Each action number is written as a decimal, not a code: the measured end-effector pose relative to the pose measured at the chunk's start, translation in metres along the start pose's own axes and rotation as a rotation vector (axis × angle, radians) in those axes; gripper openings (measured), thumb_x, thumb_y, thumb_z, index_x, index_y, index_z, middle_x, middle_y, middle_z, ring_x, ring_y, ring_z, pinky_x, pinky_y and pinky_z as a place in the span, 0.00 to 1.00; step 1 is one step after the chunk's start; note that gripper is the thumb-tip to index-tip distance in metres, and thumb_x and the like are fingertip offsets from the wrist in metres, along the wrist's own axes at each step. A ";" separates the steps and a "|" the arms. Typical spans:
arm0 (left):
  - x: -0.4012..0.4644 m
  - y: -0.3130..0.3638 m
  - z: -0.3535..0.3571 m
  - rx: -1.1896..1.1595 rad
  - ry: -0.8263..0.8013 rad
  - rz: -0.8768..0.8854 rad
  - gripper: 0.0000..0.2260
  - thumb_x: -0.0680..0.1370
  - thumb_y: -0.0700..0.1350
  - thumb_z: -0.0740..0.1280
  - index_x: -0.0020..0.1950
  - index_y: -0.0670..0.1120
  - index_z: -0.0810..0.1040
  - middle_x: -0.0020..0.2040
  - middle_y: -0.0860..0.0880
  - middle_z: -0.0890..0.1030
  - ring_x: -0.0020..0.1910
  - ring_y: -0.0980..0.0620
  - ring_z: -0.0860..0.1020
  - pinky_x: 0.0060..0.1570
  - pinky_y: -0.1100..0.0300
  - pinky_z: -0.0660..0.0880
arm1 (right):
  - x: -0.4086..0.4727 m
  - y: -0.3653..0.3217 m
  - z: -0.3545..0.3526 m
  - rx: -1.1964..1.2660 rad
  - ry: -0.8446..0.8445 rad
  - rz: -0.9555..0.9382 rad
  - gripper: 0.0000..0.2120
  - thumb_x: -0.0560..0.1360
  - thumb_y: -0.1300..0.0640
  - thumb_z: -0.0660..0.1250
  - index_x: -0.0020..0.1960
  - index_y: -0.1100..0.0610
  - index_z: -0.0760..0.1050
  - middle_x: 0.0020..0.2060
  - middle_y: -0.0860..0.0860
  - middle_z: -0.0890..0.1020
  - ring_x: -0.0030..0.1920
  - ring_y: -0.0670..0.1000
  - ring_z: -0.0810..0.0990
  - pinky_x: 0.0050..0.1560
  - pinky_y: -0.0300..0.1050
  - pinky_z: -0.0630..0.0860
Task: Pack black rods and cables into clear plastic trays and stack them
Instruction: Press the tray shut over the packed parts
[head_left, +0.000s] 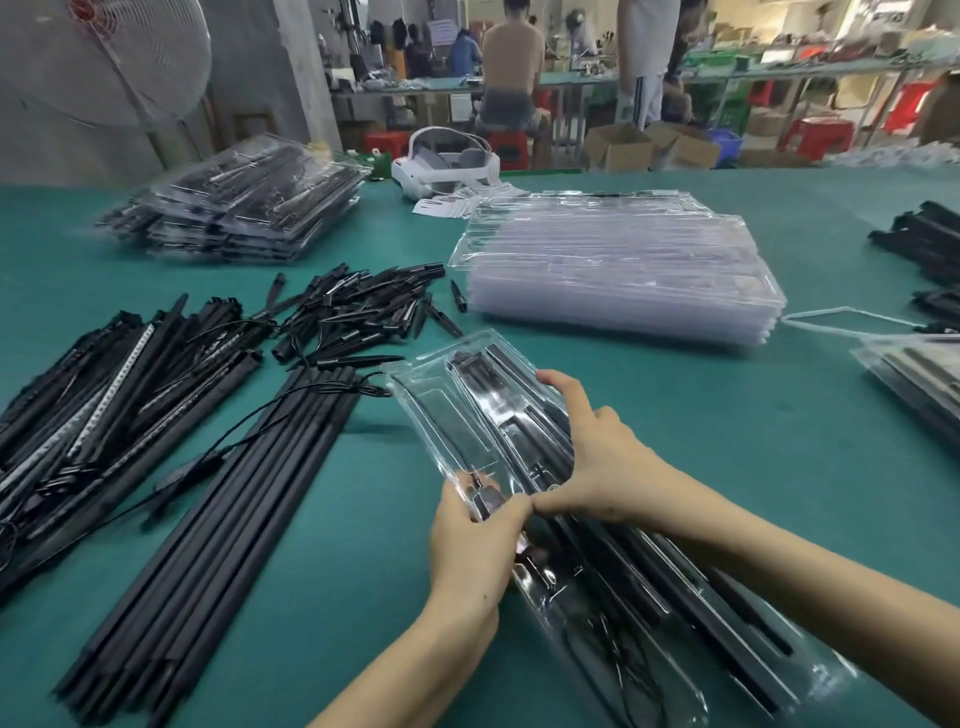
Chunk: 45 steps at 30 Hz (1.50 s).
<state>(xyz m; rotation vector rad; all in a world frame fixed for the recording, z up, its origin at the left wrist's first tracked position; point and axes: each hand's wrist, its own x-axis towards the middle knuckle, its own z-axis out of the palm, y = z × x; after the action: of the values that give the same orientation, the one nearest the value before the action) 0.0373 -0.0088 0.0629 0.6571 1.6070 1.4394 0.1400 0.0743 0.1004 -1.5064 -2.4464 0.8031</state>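
Observation:
A long clear plastic tray (452, 410) lies slanted on the green table in front of me, with black rods and a thin cable inside it. My left hand (472, 545) grips its left edge, thumb pressing on a small black plug on the cable. My right hand (597, 457) lies on top of the tray with fingers spread over the rods, its thumb touching my left thumb. Loose black rods (223, 499) lie in a row to the left, beside a heap of rods with cables (104, 384). Empty clear trays (623, 270) are stacked beyond.
A stack of filled trays (239, 208) sits at the far left. Small black pieces (363, 306) are piled mid-table. A white headset (447, 161) lies at the back. More filled trays (919, 384) and black parts (924, 244) are at the right edge. People work behind.

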 end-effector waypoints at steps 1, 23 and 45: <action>-0.001 0.002 -0.003 -0.010 -0.028 -0.014 0.07 0.71 0.35 0.67 0.45 0.44 0.72 0.36 0.49 0.76 0.26 0.57 0.75 0.26 0.66 0.72 | 0.000 0.001 -0.001 0.025 0.001 -0.003 0.52 0.63 0.43 0.76 0.72 0.36 0.41 0.53 0.57 0.69 0.56 0.59 0.71 0.62 0.59 0.69; 0.008 0.004 -0.010 0.010 -0.129 -0.104 0.08 0.71 0.31 0.63 0.44 0.42 0.68 0.30 0.47 0.75 0.23 0.50 0.76 0.23 0.63 0.72 | -0.005 0.006 0.006 0.150 -0.025 0.043 0.53 0.59 0.46 0.78 0.72 0.38 0.46 0.58 0.58 0.69 0.61 0.59 0.68 0.65 0.58 0.65; 0.018 0.009 -0.033 0.080 -0.278 -0.242 0.03 0.70 0.38 0.69 0.39 0.44 0.75 0.32 0.48 0.77 0.25 0.53 0.74 0.25 0.64 0.70 | -0.008 0.023 -0.002 0.676 -0.070 0.034 0.37 0.70 0.52 0.74 0.70 0.44 0.56 0.47 0.45 0.71 0.47 0.38 0.71 0.43 0.30 0.65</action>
<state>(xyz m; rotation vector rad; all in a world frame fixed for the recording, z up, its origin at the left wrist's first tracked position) -0.0007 -0.0092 0.0663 0.6529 1.4740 1.0632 0.1624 0.0764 0.0911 -1.2597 -1.8805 1.5094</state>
